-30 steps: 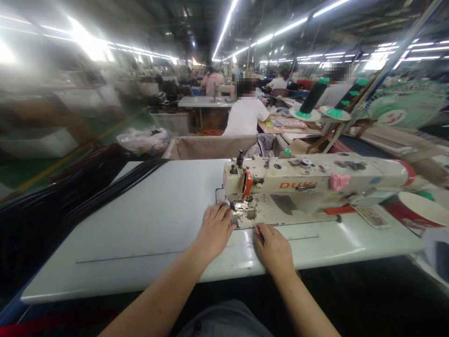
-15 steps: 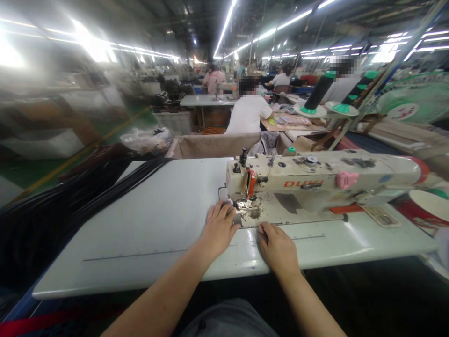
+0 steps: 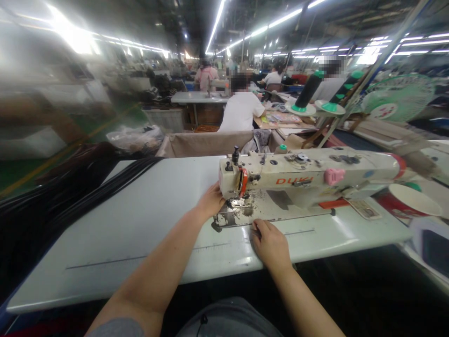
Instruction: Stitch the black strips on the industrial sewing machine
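We have a pale table (image 3: 122,220) in front of us; our forearms cover part of its near edge and of the ruler line (image 3: 101,263) along it. Black strips (image 3: 94,196) drape over its left corner, and their far ends blur into the dark at the side. Across the right half sits the sewing machine (image 3: 308,164), head end toward our left hand, the needle too small for us to make out; the last of its orange letters is partly covered by a lever. Behind the table we see only the upper part of a fabric bin (image 3: 210,142), and beyond that a person (image 3: 240,112) in white, lower body hidden by it. A green fan (image 3: 403,93) at the right is smeared, its blades hard to tell apart.

Our left hand (image 3: 210,200) reaches to the machine's head end, just beside the foot (image 3: 240,202); its fingertips pass out of sight behind the head, so we cannot tell whether they grip anything. Our right hand (image 3: 272,243) rests at the front edge of the bed (image 3: 270,213), fingers curled, thumb near the index finger; whether something thin is pinched there we cannot tell. Two spools (image 3: 308,93) stand at the upper right, the farther one partly crossed by the stand. A pink clip (image 3: 334,176) sits on the machine's front.
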{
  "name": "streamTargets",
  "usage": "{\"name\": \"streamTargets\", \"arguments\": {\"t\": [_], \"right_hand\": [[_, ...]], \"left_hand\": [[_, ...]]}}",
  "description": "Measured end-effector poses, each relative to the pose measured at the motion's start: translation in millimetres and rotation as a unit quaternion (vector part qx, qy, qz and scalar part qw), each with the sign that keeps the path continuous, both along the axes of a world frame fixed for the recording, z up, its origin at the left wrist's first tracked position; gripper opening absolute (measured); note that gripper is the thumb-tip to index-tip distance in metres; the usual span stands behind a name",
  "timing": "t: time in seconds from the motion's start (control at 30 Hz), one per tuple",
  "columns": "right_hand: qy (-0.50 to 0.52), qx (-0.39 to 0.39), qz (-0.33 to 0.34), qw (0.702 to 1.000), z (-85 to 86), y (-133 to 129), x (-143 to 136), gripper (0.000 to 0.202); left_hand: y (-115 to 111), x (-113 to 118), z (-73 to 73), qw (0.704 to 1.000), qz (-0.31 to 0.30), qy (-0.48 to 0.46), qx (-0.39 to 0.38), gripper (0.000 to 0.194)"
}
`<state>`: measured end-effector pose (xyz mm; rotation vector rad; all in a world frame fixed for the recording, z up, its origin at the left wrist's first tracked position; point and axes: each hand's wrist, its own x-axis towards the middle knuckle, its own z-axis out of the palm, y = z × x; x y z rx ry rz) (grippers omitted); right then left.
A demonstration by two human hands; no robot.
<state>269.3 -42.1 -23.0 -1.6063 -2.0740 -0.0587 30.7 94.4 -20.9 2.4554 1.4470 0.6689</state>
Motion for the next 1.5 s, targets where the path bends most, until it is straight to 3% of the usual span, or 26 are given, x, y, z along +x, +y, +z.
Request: {"name": "streamTargets", "arguments": {"t": [0.33,0.67,1.03,1.5], "right_hand": [[0.008,0.002,-0.002,1.0,-0.7,0.4,-0.2,0.017],[0.005,-0.004,-0.006,1.0,-0.8,-0.3,-0.2,0.015],[0.006,-0.014,-0.01,1.0,0.3,-0.7,-1.2,0.018],[0.009,-0.024,-0.021,0.999,3.6,-2.0,-4.7,0.016]], "left_hand": [[-1.9,-15.7,-0.3,1.0,-0.011,-0.027,-0.004,0.021],[-15.4,-15.7,6.6,0.998,0.042,-0.04,-0.007,0.006],[-27.7,-10.6,13.4,0.994,0.08,-0.066,-0.034,0.007],[-75.1,26.2,-2.6,0.974,0.184,-0.102,-0.078,0.013]]}}
